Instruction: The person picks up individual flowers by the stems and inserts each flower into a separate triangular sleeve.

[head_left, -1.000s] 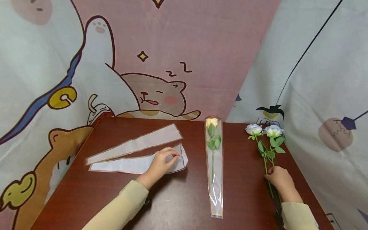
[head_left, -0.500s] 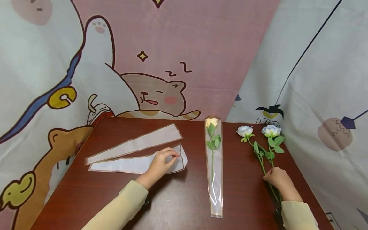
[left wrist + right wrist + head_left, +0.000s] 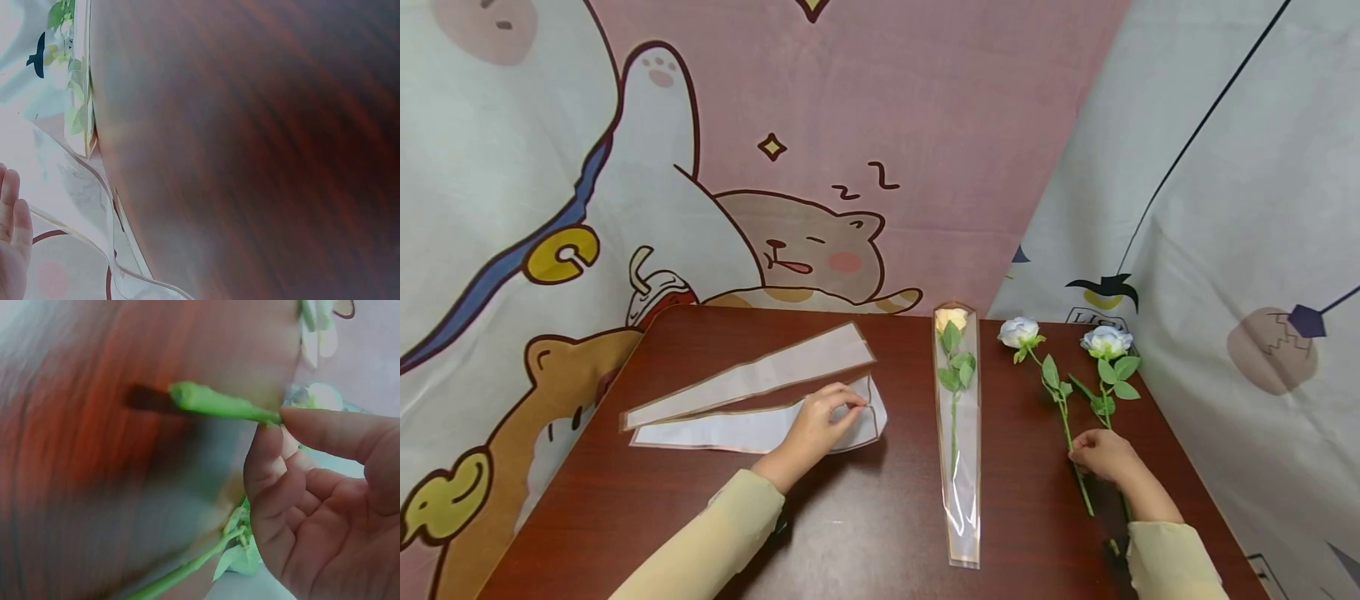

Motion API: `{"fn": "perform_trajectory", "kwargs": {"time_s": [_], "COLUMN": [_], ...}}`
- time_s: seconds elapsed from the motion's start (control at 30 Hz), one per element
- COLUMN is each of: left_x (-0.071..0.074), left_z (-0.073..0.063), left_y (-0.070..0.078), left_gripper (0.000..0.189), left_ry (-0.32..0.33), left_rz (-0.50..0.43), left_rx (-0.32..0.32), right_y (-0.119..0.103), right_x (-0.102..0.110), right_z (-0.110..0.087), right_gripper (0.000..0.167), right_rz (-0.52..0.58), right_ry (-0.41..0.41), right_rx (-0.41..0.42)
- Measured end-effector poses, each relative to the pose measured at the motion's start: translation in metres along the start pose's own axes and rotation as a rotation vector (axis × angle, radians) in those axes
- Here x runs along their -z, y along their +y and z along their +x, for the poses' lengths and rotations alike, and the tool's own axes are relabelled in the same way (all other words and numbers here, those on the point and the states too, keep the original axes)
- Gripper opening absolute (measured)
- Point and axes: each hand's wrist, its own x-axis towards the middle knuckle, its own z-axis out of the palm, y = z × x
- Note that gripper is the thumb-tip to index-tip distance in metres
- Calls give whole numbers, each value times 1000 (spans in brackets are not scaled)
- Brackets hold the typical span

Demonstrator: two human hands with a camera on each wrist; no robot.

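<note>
My left hand (image 3: 817,423) pinches the wide end of the lower flower sleeve (image 3: 722,429), a white, clear-fronted bag with a brown border; its mouth stands raised. Loose sleeve edges (image 3: 103,181) curve beside my fingers (image 3: 22,228) in the left wrist view. Between thumb and index finger, my right hand (image 3: 1105,454) holds the green stem of a pale blue-white artificial rose (image 3: 1020,333). The cut stem end (image 3: 212,403) points away from the fingers in the right wrist view. A second pale rose (image 3: 1107,342) lies to its right, its stem partly behind the right hand.
Another flat sleeve (image 3: 760,373) lies above the held one at the left. Mid-table, a cream rose (image 3: 952,320) lies inside a long sleeve (image 3: 964,500), between my hands. A printed cloth (image 3: 940,167) rises behind the brown table (image 3: 865,533).
My right hand has moved slightly left, drawing one pale rose leftward, apart from the other. The left hand stays at the sleeve's mouth.
</note>
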Motion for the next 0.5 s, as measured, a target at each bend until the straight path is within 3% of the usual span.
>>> {"fn": "perform_trajectory", "kwargs": {"time_s": [0.23,0.5], "left_x": [1,1], "left_z": [0,0], "left_y": [1,2], "left_gripper": [9,9], "left_ry": [-7,-12], "left_rz": [7,0], "left_rx": [16,30], "right_y": [-13,-21], "right_x": [-2,-3], "right_z": [0,6], "right_gripper": [18,22], "right_rz": [52,28], "right_ry": [37,172], "right_rx": [18,91]}}
